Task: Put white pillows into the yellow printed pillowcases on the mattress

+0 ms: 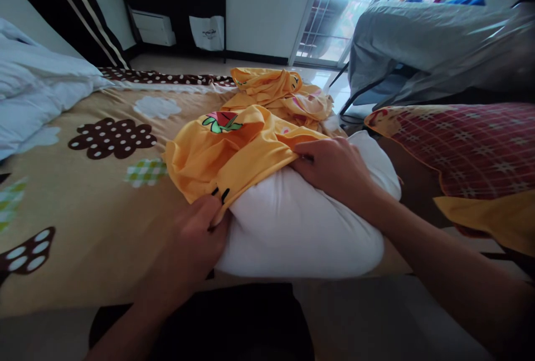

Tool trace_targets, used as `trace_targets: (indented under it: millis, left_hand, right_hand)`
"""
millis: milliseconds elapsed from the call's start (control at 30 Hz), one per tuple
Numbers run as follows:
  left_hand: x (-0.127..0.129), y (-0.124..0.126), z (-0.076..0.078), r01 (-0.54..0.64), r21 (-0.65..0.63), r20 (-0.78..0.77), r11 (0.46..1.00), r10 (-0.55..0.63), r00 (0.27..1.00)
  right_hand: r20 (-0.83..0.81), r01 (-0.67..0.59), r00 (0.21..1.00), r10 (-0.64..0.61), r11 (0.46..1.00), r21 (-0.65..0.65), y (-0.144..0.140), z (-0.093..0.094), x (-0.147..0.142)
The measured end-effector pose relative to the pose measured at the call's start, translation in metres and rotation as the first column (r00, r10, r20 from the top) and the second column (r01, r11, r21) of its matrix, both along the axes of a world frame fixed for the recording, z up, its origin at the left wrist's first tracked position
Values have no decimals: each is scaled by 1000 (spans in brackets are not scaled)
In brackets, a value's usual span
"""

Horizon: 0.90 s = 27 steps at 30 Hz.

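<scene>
A white pillow lies at the near edge of the bed, its far part inside a yellow pillowcase with a printed flower. The case's hem runs across the pillow between my hands. My left hand is closed on the hem at the pillow's left side. On the right, my right hand pinches the other end of the hem, resting against the pillow top. The pillow's far end is hidden under the cloth.
More yellow cloth is bunched beyond the pillowcase. The bed sheet is tan with printed flowers. White bedding is heaped at left. At right are a red patterned cushion and a grey-covered piece of furniture.
</scene>
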<state>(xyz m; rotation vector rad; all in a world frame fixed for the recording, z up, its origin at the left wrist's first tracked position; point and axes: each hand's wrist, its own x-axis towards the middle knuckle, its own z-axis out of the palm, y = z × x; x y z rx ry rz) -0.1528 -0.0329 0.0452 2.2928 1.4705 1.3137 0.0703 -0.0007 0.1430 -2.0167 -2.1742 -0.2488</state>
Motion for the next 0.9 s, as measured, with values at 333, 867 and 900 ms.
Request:
trace_targets:
  millis: [333,867,900]
  left_hand:
    - [-47,2,-9,242,-121,-79,963,-252,965]
    - [-14,5,-33,-2,-99,145,995,16,989]
    - [-7,7,-33,-47,-64,197,997,59,979]
  right_hand:
    - [-50,-33,998,35,999,31,13,-2,18]
    - [-58,45,997,-44,999,9,0,1,10]
    - [-54,57,997,-56,998,17,-2,2,9]
